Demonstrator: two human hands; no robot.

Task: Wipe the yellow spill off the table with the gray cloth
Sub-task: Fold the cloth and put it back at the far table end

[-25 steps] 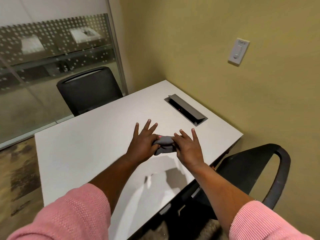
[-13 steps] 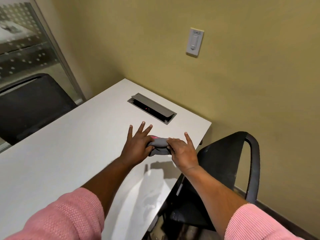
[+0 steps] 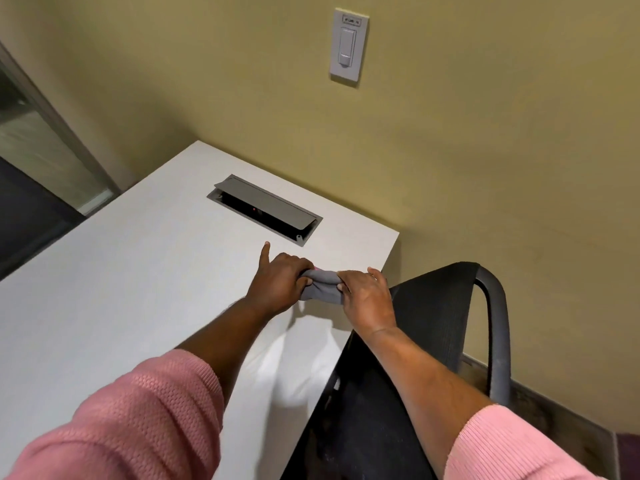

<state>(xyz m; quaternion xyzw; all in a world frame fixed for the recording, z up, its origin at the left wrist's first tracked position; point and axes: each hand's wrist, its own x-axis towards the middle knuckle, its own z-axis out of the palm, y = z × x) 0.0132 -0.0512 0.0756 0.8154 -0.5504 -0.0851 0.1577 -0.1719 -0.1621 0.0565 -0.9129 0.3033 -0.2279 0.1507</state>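
Cloth, gray and bunched into a short roll, sits at the near right corner of the white worktop, stretched between two hands just above or on the surface; which of the two I cannot tell. Left hand comes in from the lower left with the forearm laid diagonally over the worktop, knuckles up, fingers curled over the cloth's left end and thumb tucked against it, so its grip is clenched on the cloth; the index finger alone sticks out straight, pointing toward the far edge. Right hand reaches in from the lower right, its forearm passing over the chair, palm down, fingers folded over the cloth's right end in a clenched grip on it too. Both sleeves are pink knit, pushed up past the wrists.

No yellow spill shows on the visible worktop.

Counts: one cloth, two hands, one worktop, one black chair with a curved arm at the right edge, one gray cable hatch sunk in the worktop with its lid raised, one wall switch on the olive wall.
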